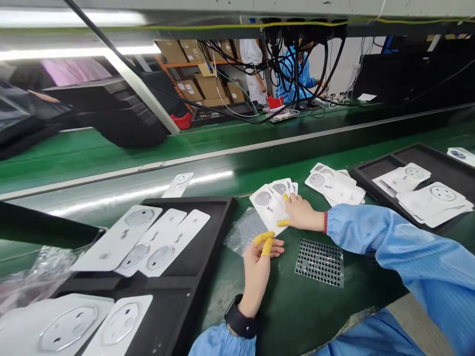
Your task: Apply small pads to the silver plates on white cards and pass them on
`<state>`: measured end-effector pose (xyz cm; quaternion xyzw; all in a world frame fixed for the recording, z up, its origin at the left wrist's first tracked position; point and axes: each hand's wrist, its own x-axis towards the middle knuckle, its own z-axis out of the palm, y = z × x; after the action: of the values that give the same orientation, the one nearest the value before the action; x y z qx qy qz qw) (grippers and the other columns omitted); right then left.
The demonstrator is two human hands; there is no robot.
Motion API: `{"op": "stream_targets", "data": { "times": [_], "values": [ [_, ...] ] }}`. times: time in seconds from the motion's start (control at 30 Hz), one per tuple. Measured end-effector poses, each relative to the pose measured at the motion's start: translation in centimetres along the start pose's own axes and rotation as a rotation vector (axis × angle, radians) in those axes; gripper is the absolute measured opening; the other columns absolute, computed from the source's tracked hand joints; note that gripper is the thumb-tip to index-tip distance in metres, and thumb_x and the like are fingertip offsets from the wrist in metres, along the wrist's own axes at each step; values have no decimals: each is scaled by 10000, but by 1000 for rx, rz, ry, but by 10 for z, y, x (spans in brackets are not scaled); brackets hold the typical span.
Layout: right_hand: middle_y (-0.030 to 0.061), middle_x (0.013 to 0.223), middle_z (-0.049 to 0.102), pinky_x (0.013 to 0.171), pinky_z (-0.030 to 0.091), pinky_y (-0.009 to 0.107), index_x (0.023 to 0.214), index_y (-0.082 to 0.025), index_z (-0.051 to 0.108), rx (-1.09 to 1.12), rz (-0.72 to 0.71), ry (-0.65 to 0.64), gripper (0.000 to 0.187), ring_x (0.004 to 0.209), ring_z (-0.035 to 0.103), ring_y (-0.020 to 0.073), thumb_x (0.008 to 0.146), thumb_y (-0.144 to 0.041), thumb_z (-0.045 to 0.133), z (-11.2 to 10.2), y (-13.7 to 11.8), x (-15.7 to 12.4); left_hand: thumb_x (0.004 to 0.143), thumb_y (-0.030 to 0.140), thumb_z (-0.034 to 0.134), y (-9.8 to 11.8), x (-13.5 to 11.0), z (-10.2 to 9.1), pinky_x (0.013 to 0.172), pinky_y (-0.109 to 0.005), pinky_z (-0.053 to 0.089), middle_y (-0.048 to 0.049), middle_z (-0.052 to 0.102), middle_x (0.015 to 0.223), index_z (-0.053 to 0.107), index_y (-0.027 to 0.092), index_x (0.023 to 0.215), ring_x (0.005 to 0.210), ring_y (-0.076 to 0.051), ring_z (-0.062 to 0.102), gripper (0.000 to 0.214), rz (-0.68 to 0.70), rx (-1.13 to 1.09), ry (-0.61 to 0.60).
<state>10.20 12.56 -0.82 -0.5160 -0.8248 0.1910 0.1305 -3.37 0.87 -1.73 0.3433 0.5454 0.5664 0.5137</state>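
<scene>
My right hand [302, 212], with yellow finger covers, grips the right edge of a white panel [264, 200]. That panel has rounded corners and a grey octagonal recess, and it lies over other white panels fanned behind it. Close to its lower corner is my left hand [260, 262], its yellow-covered thumb and forefinger pinched together. Whatever may be between those fingertips is too small to make out. Beneath the panel's left side lies a bubble-wrap piece [241, 230]. A clear sheet of black round dots [319, 262] rests below my right wrist.
A black tray [202, 262] on the left holds several white panels. Another black tray [393, 160] at the right holds more. Between my right hand and that tray sits a loose panel pile [336, 185]. Black cables [297, 64] hang beyond the green bench; people work behind.
</scene>
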Motion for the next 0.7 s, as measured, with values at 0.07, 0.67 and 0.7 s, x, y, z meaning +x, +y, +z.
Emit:
{"op": "stream_targets", "data": {
  "times": [0.07,0.67,0.7],
  "values": [
    [213,1181,585,870,493,436,1148,-64,569,21,38,-54,503,1055,586,307,748,-293,771,-2,9,9,680,318,720,0,2,-3,565,-261,509,-49,740,681,618,138,845,552,-155,670,265,11,-13,10],
    [172,1258,588,982,490,571,1239,-143,547,211,-107,116,501,1190,566,309,831,-384,709,-7,10,-143,739,278,775,17,-7,-4,905,-332,521,-100,643,1260,121,293,1481,1159,-252,615,989,216,-135,37],
    [185,1339,525,1024,409,650,1233,-149,562,73,-83,196,516,1282,474,356,799,-360,745,0,15,-154,759,280,742,18,-6,-8,918,-340,511,-101,660,1234,190,255,1483,1140,-258,623,911,223,-40,50]
  ]
}}
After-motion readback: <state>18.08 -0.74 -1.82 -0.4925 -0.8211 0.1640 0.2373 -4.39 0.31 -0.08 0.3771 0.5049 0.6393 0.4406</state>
